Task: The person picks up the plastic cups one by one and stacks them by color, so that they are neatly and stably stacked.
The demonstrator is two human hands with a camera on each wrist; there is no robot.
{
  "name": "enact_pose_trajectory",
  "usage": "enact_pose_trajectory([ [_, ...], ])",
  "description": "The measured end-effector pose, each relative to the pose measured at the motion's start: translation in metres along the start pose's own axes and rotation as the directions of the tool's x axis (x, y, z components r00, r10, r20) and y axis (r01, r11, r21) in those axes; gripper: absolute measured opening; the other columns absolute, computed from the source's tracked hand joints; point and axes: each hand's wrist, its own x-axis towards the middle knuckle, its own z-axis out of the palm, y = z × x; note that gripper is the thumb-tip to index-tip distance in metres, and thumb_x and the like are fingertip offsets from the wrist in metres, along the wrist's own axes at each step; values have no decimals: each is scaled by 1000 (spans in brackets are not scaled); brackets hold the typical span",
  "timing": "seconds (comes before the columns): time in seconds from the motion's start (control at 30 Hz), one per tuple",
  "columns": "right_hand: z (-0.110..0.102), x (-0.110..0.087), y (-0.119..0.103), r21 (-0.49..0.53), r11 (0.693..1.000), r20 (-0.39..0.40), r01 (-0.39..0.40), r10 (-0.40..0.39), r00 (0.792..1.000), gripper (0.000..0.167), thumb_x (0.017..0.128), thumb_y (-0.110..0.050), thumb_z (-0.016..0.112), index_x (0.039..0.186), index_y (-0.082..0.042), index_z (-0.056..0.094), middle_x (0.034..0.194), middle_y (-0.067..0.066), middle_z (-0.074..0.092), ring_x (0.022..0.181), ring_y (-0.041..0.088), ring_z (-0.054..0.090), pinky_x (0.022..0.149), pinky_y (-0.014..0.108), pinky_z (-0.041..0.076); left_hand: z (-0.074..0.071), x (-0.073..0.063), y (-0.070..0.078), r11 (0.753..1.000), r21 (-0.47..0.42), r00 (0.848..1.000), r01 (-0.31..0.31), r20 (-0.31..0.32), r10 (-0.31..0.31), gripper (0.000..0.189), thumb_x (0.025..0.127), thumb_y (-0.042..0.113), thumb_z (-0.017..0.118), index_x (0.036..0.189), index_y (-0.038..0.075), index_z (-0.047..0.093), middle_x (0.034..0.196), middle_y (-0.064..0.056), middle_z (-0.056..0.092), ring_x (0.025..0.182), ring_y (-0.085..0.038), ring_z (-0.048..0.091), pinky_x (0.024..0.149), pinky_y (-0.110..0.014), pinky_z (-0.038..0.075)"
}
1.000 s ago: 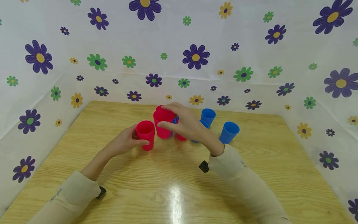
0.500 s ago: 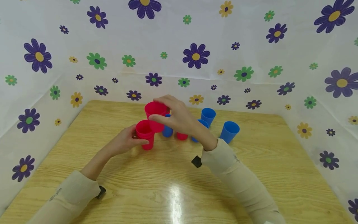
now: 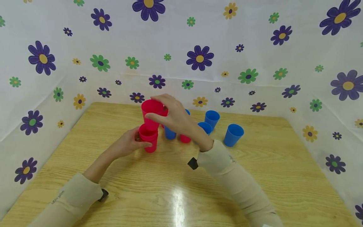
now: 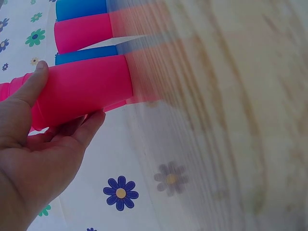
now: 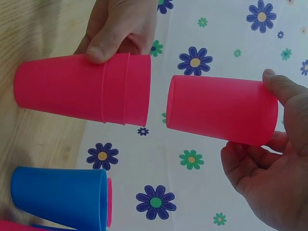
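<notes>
The right hand (image 3: 175,118) pinches a red cup (image 3: 151,113) by its rim, upright and just above the red stack (image 3: 148,138), mouth to base, lined up for nesting. The left hand (image 3: 126,145) curls round that stack, steadying it on the table (image 3: 255,176) towards its far edge. Blue cups (image 3: 232,134) stand apart, rightward.

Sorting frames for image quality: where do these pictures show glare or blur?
Head view: sharp, with a bright glare patch on the glossy wooden table. Left wrist view: the table streaks with motion blur, though the pink plastic cup stack stays fairly sharp. Right wrist view: evenly lit, crisp on the single pink plastic cup.
</notes>
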Motion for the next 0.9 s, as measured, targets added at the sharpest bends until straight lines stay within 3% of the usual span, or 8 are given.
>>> enact_pose_trajectory([
  [0.4,16,1,5,22,1000,34,10,-10,999,59,93,-25,78,143,0,57,140,14,59,120,21,58,88,28,57,0,1,-3,1000,-8,1000,-16,-7,15,52,96,15,76,139,-2,52,129,-15,65,114,-30,65,100,-45,54],
  [0.5,19,-2,7,14,1000,69,-13,12,998,61,94,-27,77,144,-2,56,141,12,58,119,20,57,87,26,56,0,0,-2,1000,-4,1000,-2,-1,2,54,96,17,76,140,-1,50,130,-15,65,114,-30,65,100,-44,54],
  [0.73,24,-14,15,-45,993,170,-113,119,978,64,95,-34,76,147,-4,54,135,10,59,115,25,57,87,36,56,1,-1,0,1000,16,1000,12,-8,-12,59,95,21,77,143,1,49,129,-14,66,111,-28,65,96,-41,57],
  [0.9,21,-23,20,-75,986,173,-148,159,972,63,95,-37,75,147,-6,55,131,10,62,116,22,57,88,32,53,1,-1,1,1000,17,1000,20,-17,-19,59,95,20,77,143,0,49,128,-15,66,109,-28,65,95,-39,57],
])
